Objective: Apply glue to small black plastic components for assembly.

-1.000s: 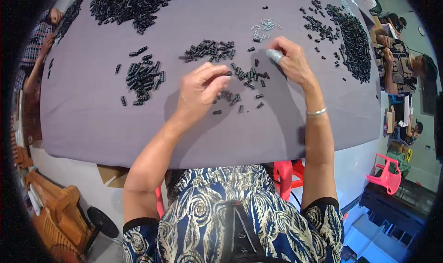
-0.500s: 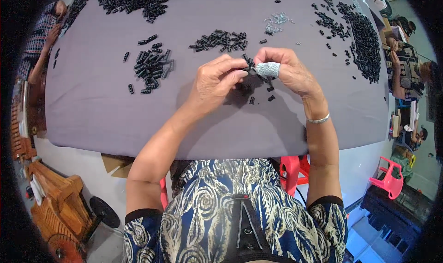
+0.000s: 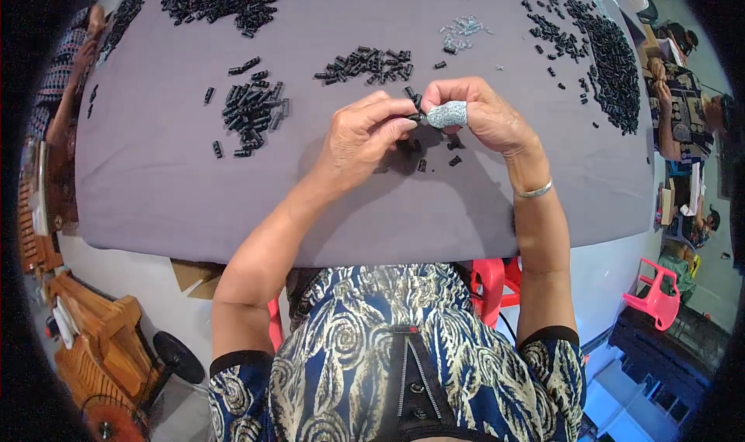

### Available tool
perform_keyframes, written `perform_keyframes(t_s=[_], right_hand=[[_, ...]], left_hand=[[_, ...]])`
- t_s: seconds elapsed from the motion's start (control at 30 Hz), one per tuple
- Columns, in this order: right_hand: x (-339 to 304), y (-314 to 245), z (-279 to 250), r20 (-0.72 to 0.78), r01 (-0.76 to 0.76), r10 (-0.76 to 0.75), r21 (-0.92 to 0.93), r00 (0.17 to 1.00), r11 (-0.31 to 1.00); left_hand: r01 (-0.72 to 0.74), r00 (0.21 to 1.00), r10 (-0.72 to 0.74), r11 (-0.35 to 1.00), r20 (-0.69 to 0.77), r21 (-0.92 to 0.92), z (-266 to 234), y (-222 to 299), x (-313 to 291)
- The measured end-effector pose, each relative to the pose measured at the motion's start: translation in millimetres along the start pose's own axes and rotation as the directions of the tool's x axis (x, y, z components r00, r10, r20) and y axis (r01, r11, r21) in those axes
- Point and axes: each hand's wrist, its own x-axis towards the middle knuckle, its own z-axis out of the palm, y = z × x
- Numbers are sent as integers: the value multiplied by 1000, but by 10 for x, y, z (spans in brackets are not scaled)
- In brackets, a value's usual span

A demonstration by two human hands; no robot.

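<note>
My left hand (image 3: pixel 361 135) pinches a small black cylindrical piece (image 3: pixel 420 119) between thumb and forefinger above the table. Against the piece's right end press the closed fingertips of my right hand (image 3: pixel 497 124), whose finger wears a grey knitted finger cover (image 3: pixel 448 114). Whatever sits between those right fingertips is hidden. Loose black pieces (image 3: pixel 455 161) lie beneath and beside my hands, partly covered by them. Beyond my hands is a small pile of black cylinders (image 3: pixel 365 65); another black pile (image 3: pixel 252 112) lies to their left.
Grey cloth (image 3: pixel 178 201) covers the table. Small clear pieces (image 3: pixel 464 32) lie beyond my right hand. Large heaps of black pieces are at the far left (image 3: pixel 225 0) and right (image 3: pixel 613 77). Other people sit along both sides. A pink stool (image 3: pixel 656 298) stands at right.
My right fingertips have shifted slightly left and down against the black piece. My left hand keeps its pinch almost in place. The view has moved a little.
</note>
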Motion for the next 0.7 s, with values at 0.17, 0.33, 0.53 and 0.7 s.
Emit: perform_keyframes(t_s=[0.17,0.33,0.53,0.7], right_hand=[[-37,5,5,-32,-16,17,11,999,1000],[-17,129,105,-110,159,-135,262,985,952],[23,278,277,-229,239,-173,297,958,925],[39,307,345,-238,261,-184,350,954,900]], left_hand=[[39,999,-39,998,7,-47,14,19,3],[54,998,-52,996,25,-75,-2,40,-3],[138,990,-135,977,31,-165,-34,44,13],[105,994,-108,967,0,-231,-61,15,14]])
